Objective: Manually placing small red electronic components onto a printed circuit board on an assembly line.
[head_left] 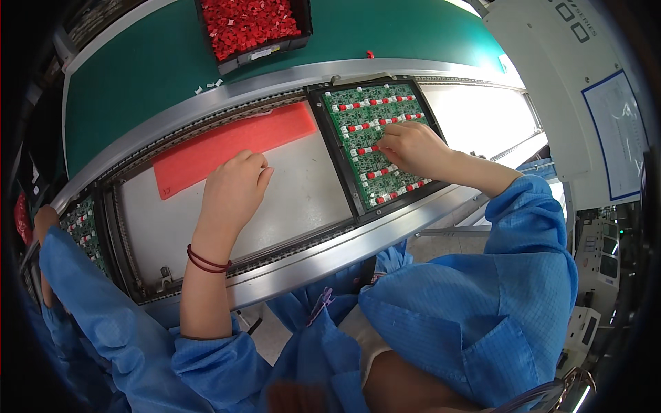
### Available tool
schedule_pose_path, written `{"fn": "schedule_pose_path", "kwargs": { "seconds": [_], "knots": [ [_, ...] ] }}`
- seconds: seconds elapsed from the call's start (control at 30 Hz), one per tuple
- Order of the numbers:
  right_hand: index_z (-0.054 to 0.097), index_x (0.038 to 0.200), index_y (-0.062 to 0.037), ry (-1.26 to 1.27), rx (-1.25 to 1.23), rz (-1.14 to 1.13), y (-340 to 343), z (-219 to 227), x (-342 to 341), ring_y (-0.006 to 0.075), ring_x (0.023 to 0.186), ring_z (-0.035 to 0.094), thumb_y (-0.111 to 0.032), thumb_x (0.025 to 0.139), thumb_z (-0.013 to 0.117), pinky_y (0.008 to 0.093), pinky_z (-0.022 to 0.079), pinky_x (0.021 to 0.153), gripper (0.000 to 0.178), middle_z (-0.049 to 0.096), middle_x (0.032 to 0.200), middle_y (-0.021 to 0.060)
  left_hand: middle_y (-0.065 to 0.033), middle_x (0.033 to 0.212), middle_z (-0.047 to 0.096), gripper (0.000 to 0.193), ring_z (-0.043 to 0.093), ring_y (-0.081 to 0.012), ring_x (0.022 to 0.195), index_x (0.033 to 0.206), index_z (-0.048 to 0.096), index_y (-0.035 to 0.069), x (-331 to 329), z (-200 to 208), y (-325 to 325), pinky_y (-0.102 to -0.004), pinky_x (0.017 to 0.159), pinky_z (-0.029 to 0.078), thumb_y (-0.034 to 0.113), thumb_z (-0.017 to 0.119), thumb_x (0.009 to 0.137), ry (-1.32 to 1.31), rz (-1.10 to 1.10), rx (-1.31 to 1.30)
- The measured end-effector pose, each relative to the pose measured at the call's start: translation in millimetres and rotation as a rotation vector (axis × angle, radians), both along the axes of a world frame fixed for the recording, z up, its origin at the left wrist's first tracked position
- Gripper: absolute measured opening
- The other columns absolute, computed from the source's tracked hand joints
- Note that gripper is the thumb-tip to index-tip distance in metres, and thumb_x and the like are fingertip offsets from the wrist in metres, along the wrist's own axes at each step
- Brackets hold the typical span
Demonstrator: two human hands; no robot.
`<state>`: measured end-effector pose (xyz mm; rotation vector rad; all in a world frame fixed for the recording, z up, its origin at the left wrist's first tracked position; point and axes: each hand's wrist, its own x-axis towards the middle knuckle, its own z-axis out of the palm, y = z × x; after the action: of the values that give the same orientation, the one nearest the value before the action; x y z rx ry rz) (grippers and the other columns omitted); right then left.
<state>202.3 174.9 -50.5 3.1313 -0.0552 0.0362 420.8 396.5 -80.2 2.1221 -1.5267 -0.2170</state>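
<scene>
A green circuit board panel [365, 115] with rows of red and white connectors [375, 124] sits in a black frame [333, 155] on the conveyor. Over the panel's middle rows is my right hand [415, 149], its thumb and fingers pinched together at a connector row. The fingertips cover whatever they grip. To the left, my left hand [236, 189] hangs over the conveyor's pale bed with curled fingers, beside a flat red sheet [200, 165]. What it holds, if anything, is hidden by the back of the hand.
Beyond the conveyor, a black bin [265, 53] full of small red parts stands on a green worktop [158, 62]. Small white pieces [208, 87] and a red piece [370, 54] lie there. A co-worker's sleeve [89, 282] reaches toward another board [81, 227] at left. A pale machine [571, 103] stands right.
</scene>
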Motion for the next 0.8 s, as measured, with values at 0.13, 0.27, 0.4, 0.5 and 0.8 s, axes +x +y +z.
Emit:
{"fn": "schedule_pose_path", "kwargs": {
  "seconds": [0.13, 0.27, 0.4, 0.5, 0.8],
  "knots": [
    [0.06, 0.078, -0.003, 0.041, 0.031, -0.021, -1.9, 0.3, -1.4, 0.0252, 0.069, 0.058, -0.008, 0.075, 0.061, 0.0365, 0.048, 0.062, 0.006, 0.054, 0.073, 0.0073, -0.0112, 0.081, 0.061, 0.014, 0.06, -0.0294, 0.073, 0.08, 0.06, 0.002, 0.6, 2.9, -3.1, -0.0384, 0.065, 0.048, 0.016, 0.059, 0.08, 0.011, -0.004, 0.057],
    [0.063, 0.082, -0.0036, 0.111, 0.084, -0.088, -6.6, 14.9, -2.0, 0.0249, 0.069, 0.06, -0.01, 0.076, 0.061, 0.0358, 0.048, 0.063, 0.009, 0.058, 0.074, 0.0083, -0.0116, 0.081, 0.061, 0.014, 0.06, -0.0296, 0.073, 0.08, 0.06, 0.002, 2.5, -7.1, -8.5, -0.0383, 0.065, 0.048, 0.016, 0.059, 0.079, 0.026, -0.039, 0.039],
    [0.067, 0.085, -0.0041, 0.152, 0.289, -0.175, -1.1, 35.0, 22.7, 0.0245, 0.069, 0.061, -0.014, 0.078, 0.062, 0.0341, 0.049, 0.063, 0.013, 0.063, 0.078, 0.0104, -0.0117, 0.078, 0.06, 0.014, 0.059, -0.0288, 0.069, 0.078, 0.06, 0.001, 1.4, -2.5, 10.8, -0.0375, 0.062, 0.047, 0.015, 0.059, 0.079, 0.016, -0.008, 0.006],
    [0.067, 0.085, -0.0037, 0.083, 0.288, -0.235, 0.3, 25.4, 27.9, 0.0247, 0.068, 0.062, -0.015, 0.079, 0.062, 0.0338, 0.049, 0.063, 0.014, 0.064, 0.078, 0.0109, -0.0121, 0.081, 0.061, 0.015, 0.06, -0.0296, 0.072, 0.079, 0.06, 0.001, 3.0, -4.2, 2.8, -0.0382, 0.065, 0.048, 0.015, 0.059, 0.079, 0.027, -0.033, 0.032],
    [0.066, 0.088, -0.0092, -0.108, 0.11, -0.472, -45.7, 12.5, 63.0, 0.0261, 0.071, 0.063, -0.019, 0.079, 0.056, 0.0388, 0.049, 0.068, 0.017, 0.066, 0.077, 0.0082, -0.0119, 0.075, 0.06, 0.012, 0.059, -0.0282, 0.067, 0.079, 0.06, 0.001, 2.3, -6.7, 8.1, -0.0361, 0.06, 0.047, 0.013, 0.061, 0.077, 0.014, -0.018, -0.008]
  ]
}}
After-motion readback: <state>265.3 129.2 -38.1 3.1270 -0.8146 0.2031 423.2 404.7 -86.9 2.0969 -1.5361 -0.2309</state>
